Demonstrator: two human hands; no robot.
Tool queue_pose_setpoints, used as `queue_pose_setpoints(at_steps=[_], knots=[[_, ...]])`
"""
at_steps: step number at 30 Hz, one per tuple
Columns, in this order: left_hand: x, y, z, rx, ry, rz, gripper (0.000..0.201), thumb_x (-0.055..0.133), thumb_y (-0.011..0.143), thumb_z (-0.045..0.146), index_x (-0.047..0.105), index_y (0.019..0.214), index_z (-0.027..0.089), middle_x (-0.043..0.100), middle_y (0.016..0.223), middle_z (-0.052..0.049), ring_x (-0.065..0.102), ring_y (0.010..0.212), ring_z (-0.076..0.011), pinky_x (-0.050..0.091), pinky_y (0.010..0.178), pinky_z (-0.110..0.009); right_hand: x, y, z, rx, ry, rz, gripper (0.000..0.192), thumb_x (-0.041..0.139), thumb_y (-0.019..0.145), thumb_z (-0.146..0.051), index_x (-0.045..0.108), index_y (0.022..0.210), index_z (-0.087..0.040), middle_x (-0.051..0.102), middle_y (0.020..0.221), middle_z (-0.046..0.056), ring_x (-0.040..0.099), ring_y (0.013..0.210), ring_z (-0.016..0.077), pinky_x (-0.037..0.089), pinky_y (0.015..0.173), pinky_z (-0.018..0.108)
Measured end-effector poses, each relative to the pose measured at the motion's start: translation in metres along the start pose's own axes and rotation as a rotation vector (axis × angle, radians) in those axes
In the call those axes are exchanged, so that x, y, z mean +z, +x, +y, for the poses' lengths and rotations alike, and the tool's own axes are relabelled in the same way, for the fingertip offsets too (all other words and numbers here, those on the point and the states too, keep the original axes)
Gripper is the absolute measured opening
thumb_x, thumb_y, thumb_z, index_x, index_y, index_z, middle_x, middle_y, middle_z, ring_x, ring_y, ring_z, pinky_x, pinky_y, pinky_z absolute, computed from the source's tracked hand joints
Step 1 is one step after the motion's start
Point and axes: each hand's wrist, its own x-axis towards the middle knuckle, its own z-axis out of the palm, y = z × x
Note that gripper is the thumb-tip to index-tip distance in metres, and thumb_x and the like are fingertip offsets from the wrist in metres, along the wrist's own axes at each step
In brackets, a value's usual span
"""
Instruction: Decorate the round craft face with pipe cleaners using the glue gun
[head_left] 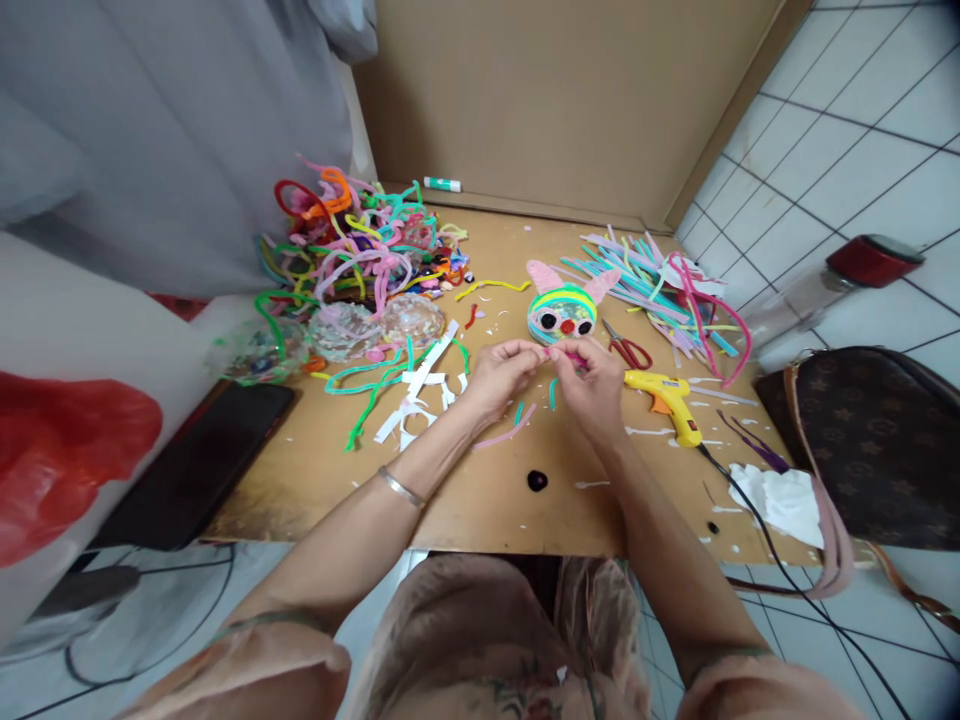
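My left hand [504,375] and my right hand [589,380] meet over the middle of the table, fingers pinched closed. Between their fingertips is a small pink pipe cleaner [576,361], mostly hidden by the right fingers. Just beyond them stands a clear ball decorated as an animal head [566,308], with pink ears, a green and yellow band, black and white eyes and a red nose. Red-handled scissors [631,350] lie right of it. A yellow glue gun [671,400] rests beside my right hand. Short pipe cleaner offcuts [517,428] lie below my hands.
A tangled heap of pipe cleaners [360,240] and clear balls [412,320] fills the left. White paper scraps [412,400] lie nearer. Straight pipe cleaners [645,285] are at back right. A phone [202,460], a bag [870,440] and the gun's cord [757,515] line the edges.
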Motion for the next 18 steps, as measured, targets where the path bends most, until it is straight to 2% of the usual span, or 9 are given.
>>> queue_pose_setpoints(at_steps=[3,6,13,18], knots=[[-0.001,-0.002,0.003,0.011,0.086,-0.025,0.007,0.069,0.063,0.021,0.067,0.064,0.015,0.048,0.049,0.006,0.028,0.044,-0.0037,0.016,0.047,-0.022,-0.005,0.004,0.0,0.181,0.176,-0.074,0.017,0.061,0.084,-0.034,0.065,0.076,-0.02,0.06,0.068,-0.002,0.05,0.061,0.0126,0.042,0.06,0.027],[-0.001,-0.003,0.005,0.019,0.139,-0.027,0.008,0.067,0.062,0.023,0.067,0.064,0.015,0.051,0.052,0.005,0.031,0.046,-0.0048,0.018,0.049,-0.022,-0.008,0.007,-0.003,0.265,0.265,-0.102,0.019,0.062,0.081,-0.037,0.064,0.074,-0.02,0.057,0.065,-0.003,0.047,0.06,0.0116,0.04,0.059,0.026],[0.002,-0.004,0.008,0.019,0.129,-0.035,0.01,0.066,0.059,0.026,0.063,0.061,0.016,0.044,0.048,0.007,0.027,0.045,-0.0044,0.016,0.048,-0.023,-0.01,0.008,-0.014,0.298,0.269,-0.101,0.021,0.063,0.079,-0.039,0.065,0.073,-0.019,0.049,0.058,-0.005,0.04,0.055,0.0099,0.036,0.054,0.025],[0.003,-0.003,0.005,0.018,0.088,0.008,0.008,0.065,0.06,0.024,0.062,0.061,0.016,0.041,0.047,0.007,0.025,0.043,-0.004,0.013,0.047,-0.023,-0.006,0.007,-0.013,0.249,0.202,-0.06,0.02,0.063,0.078,-0.037,0.068,0.073,-0.018,0.056,0.061,-0.003,0.042,0.055,0.0097,0.036,0.053,0.024]])
